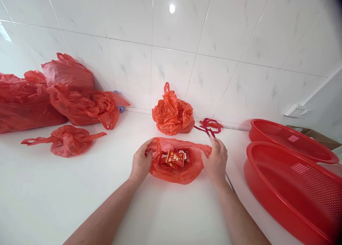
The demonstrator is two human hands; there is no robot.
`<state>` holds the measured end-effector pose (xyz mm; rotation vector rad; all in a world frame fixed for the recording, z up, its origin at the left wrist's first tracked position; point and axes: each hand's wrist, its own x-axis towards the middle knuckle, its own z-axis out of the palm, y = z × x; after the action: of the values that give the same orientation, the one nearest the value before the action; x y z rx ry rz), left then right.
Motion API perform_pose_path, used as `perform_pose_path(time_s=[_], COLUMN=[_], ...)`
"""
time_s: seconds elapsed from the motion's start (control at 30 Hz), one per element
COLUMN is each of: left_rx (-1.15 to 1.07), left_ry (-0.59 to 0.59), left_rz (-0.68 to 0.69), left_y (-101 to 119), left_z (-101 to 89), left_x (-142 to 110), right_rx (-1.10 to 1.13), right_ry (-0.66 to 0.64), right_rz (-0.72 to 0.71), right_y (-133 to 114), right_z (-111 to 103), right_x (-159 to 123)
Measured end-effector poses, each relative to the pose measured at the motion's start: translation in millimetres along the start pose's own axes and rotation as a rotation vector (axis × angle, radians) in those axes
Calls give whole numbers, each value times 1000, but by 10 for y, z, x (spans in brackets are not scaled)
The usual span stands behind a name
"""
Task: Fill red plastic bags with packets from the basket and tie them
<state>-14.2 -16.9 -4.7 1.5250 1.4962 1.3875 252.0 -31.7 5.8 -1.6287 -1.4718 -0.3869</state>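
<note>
Spreading the mouth: L hand (141,162) & R hand (217,159) are holding the red bag (180,175) wide btwn them; prob. an opening step.
Red bag's spot: sitting mid-scene on the white table (171,214), on the near side of the tied bag (172,113) & well L of the near basket (256,186).
L-end grip: L hand is pinching the rim, thumb vs. curled fingers, w/ hardly any gap.
R-end grip: R hand is clasping the rim btwn thumb & fingers, part-closed, index reaching to the far side.
Packets: a few red pkts (175,158) are lying loose inside; no. unclear, as they're overlapping.
Bag's long axis: running L–R, R end sitting a touch nearer; mouth is facing up. Top pkt is lying roughly L–R too.
Next move: prob. calling for both grips firm & level, since the film's looking flimsy & a slack side might be folding over the pkts.
</note>
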Motion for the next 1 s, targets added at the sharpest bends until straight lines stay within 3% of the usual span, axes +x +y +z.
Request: perform_pose_path(time_s=[0.07, 0.13, 0.23, 0.33, 0.5, 0.6, 0.7, 0.87, 0.93, 1.0], left_rx=[-45, -103, -224, -419, -800, -942, -1055, -1060, -1040, -1059], left_ry=[10, 14, 0, -45, -164, -307, -470, -377, -373, -394], left_rz=[-4, -24, -59, -130, -254, -280, -270, -266, -267, -249], left_y=[-1, 3, 16, 23, 54, 104, 115, 47, 51, 71], left_z=[-7, -14, -27, -40, -56, -77, -96, -101, -109, -121], left_x=[4, 12, 31, 47, 31, 4, -12, 0, 7, 13], right_rx=[136, 390, 927, 1295, 1633, 1626, 1434, 1093, 1096, 1209], right_ry=[-140, -364, -600, -553, -392, -397, -420, -193, -143, -182], right_rz=[262, 481, 593, 575, 660, 607, 485, 339, 322, 336], right_y=[60, 109, 129, 66, -182, -376, -534, -604, -578, -533], right_z=[-39, -108, -261, -404, -434, -386, -353, -321, -305, -277], right_x=[4, 22, 98, 234, 418, 424, 381, 360, 377, 388])
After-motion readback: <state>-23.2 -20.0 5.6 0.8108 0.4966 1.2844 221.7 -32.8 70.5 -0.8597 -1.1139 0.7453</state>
